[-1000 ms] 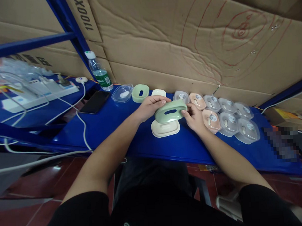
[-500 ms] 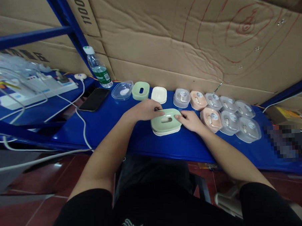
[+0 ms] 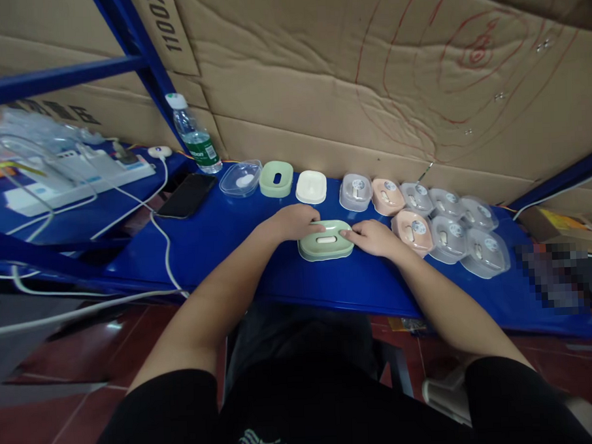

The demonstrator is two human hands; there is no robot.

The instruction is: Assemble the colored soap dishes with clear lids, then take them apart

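Lying left of your left hand was a phone; that hand gripped the green cover, which sat between both hands; your right hand gripped its right end, a peach box just right of that hand.

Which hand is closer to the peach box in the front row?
Right. The right hand is just left of the peach box; the left hand is farther left, across the green piece.
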